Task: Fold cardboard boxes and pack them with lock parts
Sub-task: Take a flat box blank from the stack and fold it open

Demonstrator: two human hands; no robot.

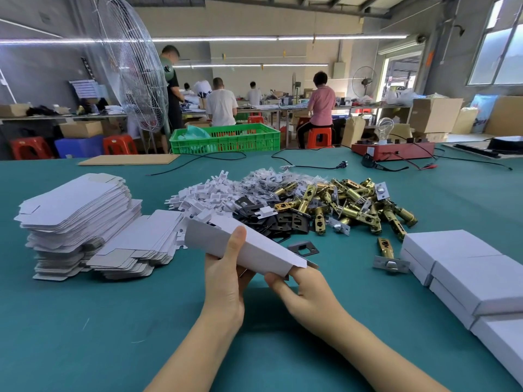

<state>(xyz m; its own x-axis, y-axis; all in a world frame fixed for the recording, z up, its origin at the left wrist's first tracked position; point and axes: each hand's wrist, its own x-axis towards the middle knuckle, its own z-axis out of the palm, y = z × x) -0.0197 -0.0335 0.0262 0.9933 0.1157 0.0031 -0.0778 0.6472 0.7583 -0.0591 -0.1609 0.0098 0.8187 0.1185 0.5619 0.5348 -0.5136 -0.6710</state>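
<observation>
Risks first. I am holding a half-formed box (249,244) in the air above the table (85,321), so a flap bent off its score line would probably crease the thin white card. My left hand (226,278) is gripping it from beneath, thumb lying on the top panel. My right hand (300,292) is pinching the lower right corner, fingertips tucked under the edge. If that pinch slips, the panel likely springs flat.

At far left, the stack of flat blanks (76,219) is leaning. It is matte white card with grey backs and rounded tabs, and a second pile is sliding off it. A nudge from my left forearm could fan it out.

Centre, the white card inserts (203,193) are lying heaped and notched. Beside them are dark flat strike plates (271,219), hard-edged and stamped. Then the brass latches (353,202), shiny cylinders with steel faceplates. They are tangled, so pulling one may drag others.

Far right, finished boxes (464,267) are sitting closed, crisp-cornered, near the table edge.
</observation>
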